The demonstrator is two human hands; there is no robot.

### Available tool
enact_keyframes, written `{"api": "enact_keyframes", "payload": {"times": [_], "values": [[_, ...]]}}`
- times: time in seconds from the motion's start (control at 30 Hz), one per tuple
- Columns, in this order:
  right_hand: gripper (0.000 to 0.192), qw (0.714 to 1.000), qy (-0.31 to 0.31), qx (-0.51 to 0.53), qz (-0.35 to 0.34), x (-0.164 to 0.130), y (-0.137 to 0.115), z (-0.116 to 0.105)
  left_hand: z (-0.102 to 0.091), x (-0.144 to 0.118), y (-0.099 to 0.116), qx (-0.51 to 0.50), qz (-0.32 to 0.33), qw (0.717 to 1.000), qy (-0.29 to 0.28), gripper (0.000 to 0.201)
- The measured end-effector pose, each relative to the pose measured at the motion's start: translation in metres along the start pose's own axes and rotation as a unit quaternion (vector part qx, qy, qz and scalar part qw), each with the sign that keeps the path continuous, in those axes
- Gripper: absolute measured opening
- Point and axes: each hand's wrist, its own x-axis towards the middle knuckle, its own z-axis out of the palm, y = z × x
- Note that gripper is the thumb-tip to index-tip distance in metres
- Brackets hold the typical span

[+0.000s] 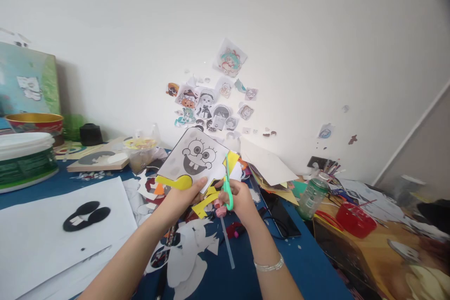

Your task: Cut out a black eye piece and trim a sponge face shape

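Note:
My left hand (pixel 190 192) is closed on the lower edge of a paper drawing (pixel 186 145), a grey-and-white square cartoon face with big eyes and two teeth. Green-handled scissors (pixel 229 190) are in my right hand (pixel 241 199), its fingers around the handles. Their blades point upward at the drawing's right edge; whether they touch the paper I cannot tell. Behind the blades is yellow paper (pixel 233 156), and a yellow strip with a rounded end (pixel 181 182) lies along the drawing's lower left. Below my hands is a pink-topped translucent stick (pixel 226 236).
Paper scraps (pixel 186 258) cover the blue tabletop (pixel 288 267). White sheets with black shapes (pixel 35 234) lie left, near a green-and-white tub (pixel 26 161). On the right are a dark tablet-like device (pixel 281 215), a green bottle (pixel 312 197) and a red bowl (pixel 356 220).

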Motion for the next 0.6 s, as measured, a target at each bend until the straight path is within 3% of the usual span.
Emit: {"api": "enact_keyframes", "payload": {"times": [0.33, 0.6], "values": [[0.032, 1.0, 0.004, -0.007, 0.011, 0.001, -0.001, -0.001, -0.001, 0.0, 0.005, -0.014, -0.012, 1.0, 0.004, 0.037], [0.033, 0.999, -0.013, -0.026, 0.018, 0.002, 0.003, -0.005, -0.009, 0.011, -0.012, -0.005, -0.003, 1.0, -0.015, 0.037]]}}
